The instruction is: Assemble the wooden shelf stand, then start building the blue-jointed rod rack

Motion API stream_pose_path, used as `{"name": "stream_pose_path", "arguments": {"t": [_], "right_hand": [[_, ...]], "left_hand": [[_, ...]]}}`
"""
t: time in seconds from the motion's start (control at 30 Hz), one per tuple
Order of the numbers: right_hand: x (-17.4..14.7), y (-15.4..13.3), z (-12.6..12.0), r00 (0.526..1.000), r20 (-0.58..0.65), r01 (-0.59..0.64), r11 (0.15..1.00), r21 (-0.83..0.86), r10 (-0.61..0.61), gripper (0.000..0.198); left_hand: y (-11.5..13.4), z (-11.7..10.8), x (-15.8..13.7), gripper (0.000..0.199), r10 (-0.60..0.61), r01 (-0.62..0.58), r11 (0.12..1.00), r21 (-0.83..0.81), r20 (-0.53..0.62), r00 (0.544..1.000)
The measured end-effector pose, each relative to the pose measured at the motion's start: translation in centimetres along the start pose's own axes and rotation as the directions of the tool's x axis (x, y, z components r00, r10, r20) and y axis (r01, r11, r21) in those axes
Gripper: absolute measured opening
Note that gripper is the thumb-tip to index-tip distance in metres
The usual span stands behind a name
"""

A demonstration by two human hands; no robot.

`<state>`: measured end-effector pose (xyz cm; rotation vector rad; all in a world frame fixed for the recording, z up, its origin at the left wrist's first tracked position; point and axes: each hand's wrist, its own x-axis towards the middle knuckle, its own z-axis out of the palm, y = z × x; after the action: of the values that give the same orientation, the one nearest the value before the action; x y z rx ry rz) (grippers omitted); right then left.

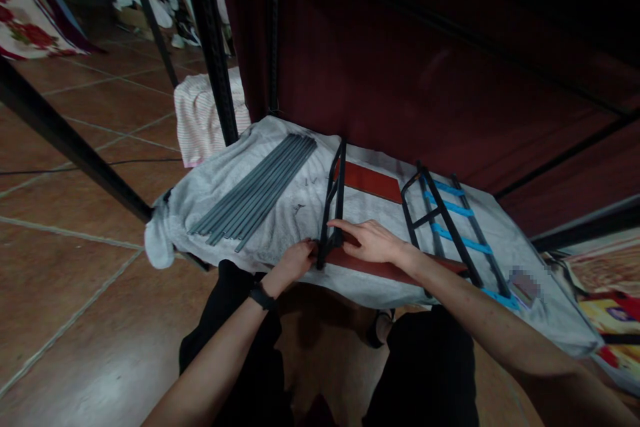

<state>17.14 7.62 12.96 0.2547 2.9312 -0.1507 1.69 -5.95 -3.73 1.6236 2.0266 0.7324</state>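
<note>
1. Left black frame (pixel 341 187): raised on the cloth-covered desk (pixel 275 233), just right of mid-desk's rod bundle, near end toward the person.
2. Left hand (pixel 300 259): fingers curled in at the frame's near end, dark wristband (pixel 263 295) behind. Fingertips partly hidden; cannot tell whether they pinch the bar.
3. Right hand (pixel 373 240): index finger stretched out across the frame's near part, other fingers bent beneath. Cannot tell whether it grips.
4. Far red board (pixel 373 182) and near red board (pixel 370 265): run side by side, apart, between the two black frames; right forearm passes over the near one.
5. Right black frame (pixel 451 227): at the boards' right ends, crossbar visible.
6. Blue strips (pixel 463 239): lie across grey bars, ladder fashion, just beside and partly behind that frame.
7. Grey rods (pixel 257 190): loose bundle, slanting, left side of desk. Small dark bits (pixel 299 207) between bundle and left frame.
8. Dark red sheet (pixel 450 93) hangs behind; tiled floor (pixel 75 280) at left.
</note>
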Motion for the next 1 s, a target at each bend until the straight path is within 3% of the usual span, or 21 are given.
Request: {"name": "stream_pose_path", "arguments": {"t": [0.17, 0.5, 0.6, 0.73, 0.87, 1.0], "right_hand": [[0.0, -0.2, -0.2, 1.0, 0.006, -0.009, 1.0, -0.002, 0.009, 0.065], [0.1, -0.1, -0.1, 1.0, 0.021, -0.013, 1.0, -0.006, 0.013, 0.069], [0.1, 0.0, 0.0, 1.0, 0.016, -0.013, 1.0, 0.006, 0.013, 0.068], [0.1, -0.1, 0.1, 1.0, -0.005, -0.007, 1.0, 0.023, 0.007, 0.067], [0.2, -0.3, 0.3, 1.0, 0.003, -0.022, 0.999, 0.039, 0.022, 0.07], [0.1, -0.3, 0.4, 0.999, 0.017, -0.031, 0.997, 0.065, 0.03, 0.071]], "left_hand": [[0.2, 0.0, -0.1, 0.03, 0.001, -0.001, 0.998, 0.065, -0.015, 1.0], [0.3, -0.5, 0.1, 0.021, -0.013, 0.014, 0.998, -0.055, 0.014, 1.0], [0.1, -2.3, 0.7, 0.021, -0.138, 0.119, 0.978, -0.17, -0.102, 0.985], [-1.4, -5.2, 3.2, 0.023, -0.376, 0.321, 0.924, -0.206, -0.348, 0.859], [-3.1, -6.0, 6.4, 0.03, -0.348, 0.353, 0.933, -0.071, -0.435, 0.831], [-4.0, -5.0, 8.2, 0.028, -0.296, 0.337, 0.941, 0.03, -0.411, 0.863]]}}
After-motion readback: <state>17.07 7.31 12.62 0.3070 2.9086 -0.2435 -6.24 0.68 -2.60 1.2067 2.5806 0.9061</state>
